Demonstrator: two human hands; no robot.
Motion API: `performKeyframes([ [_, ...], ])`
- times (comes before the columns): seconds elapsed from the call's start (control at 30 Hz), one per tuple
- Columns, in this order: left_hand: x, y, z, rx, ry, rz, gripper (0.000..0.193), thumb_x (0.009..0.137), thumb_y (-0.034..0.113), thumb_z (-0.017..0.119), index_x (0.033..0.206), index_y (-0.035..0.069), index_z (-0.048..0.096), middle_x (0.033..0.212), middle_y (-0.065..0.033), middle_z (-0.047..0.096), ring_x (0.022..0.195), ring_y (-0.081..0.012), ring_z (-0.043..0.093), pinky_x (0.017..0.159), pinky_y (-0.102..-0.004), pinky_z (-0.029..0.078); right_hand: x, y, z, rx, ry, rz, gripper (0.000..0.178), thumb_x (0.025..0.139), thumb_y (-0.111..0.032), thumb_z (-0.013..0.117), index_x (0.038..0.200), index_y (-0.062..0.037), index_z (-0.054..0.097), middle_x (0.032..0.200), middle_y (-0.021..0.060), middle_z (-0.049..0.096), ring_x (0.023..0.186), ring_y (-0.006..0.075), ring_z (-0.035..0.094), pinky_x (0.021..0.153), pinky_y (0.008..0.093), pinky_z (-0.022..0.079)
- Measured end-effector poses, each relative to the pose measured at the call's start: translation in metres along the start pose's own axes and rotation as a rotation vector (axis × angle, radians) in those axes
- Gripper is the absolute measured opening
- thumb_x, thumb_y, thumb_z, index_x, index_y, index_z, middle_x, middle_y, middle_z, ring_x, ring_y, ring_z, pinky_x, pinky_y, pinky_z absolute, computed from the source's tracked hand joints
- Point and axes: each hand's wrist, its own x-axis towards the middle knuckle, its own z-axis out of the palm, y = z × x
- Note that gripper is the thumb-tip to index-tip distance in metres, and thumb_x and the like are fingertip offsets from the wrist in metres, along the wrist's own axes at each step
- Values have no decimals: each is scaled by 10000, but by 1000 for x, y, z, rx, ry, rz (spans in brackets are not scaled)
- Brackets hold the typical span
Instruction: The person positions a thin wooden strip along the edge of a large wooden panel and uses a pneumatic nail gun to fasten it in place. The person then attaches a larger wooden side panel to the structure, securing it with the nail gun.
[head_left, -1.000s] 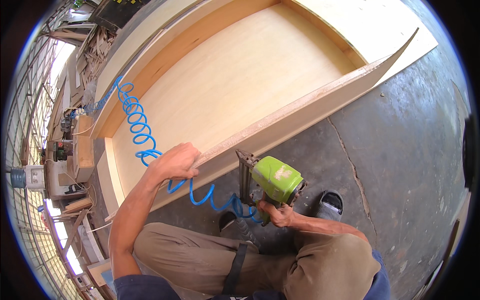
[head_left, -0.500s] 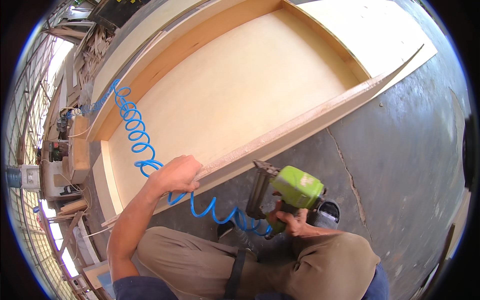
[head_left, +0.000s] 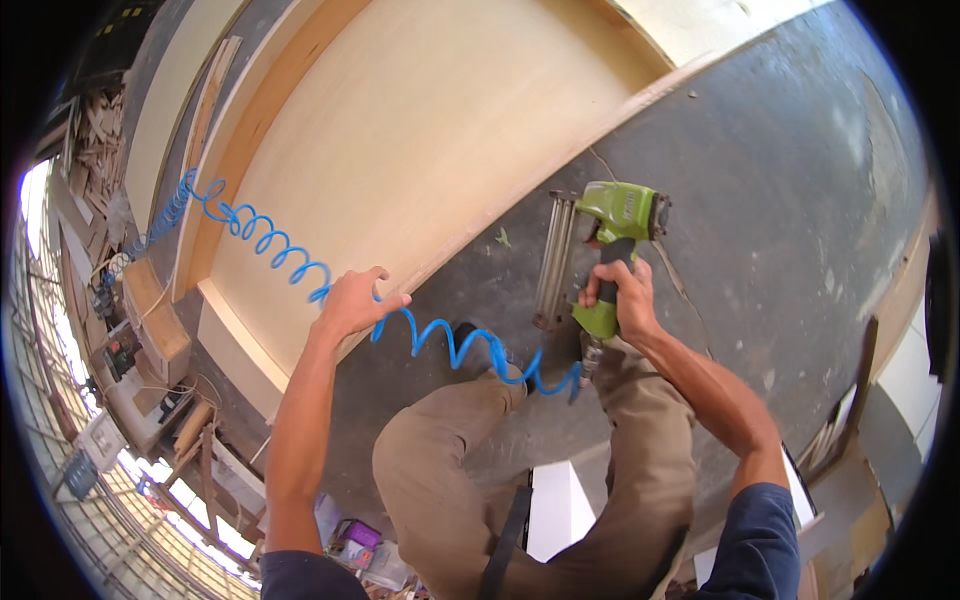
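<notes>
My right hand is wrapped round the handle of a green pneumatic nail gun, held over the floor to the right of a shallow wooden box frame. The gun's long magazine points toward me. At the frame's near edge is my left hand, thumb and forefinger spread apart; whether it rests on the edge I cannot tell. A blue coiled air hose runs from the gun's handle, passes at my left hand and crosses the frame's left corner.
Grey concrete floor with a crack lies to the right. Scrap wood is heaped at the far left, with a timber block nearer. A purple item lies by my left leg. Boards stand at the lower right.
The nail gun has risen and swung away from the frame's edge, its nose turning from the frame toward far. My left hand has loosened from the edge, and my legs have straightened as the view shifted.
</notes>
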Motion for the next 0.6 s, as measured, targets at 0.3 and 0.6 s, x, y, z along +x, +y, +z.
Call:
performKeyframes([
  [0.3,-96,-117,10,-504,-137,-167,373,965,371,691,1083,25,760,754,-157,714,715,-283,698,703,-403,546,-134,10,114,456,307,133,295,878,-93,605,1139,25,537,727,120,582,617,247,608,705,449,588],
  [0.6,-120,-260,-32,331,-112,-210,314,845,331,739,914,30,791,917,-236,750,925,-399,734,802,-492,583,-221,183,246,813,661,130,217,883,-118,584,1074,-24,542,733,96,557,589,219,568,667,430,564],
])
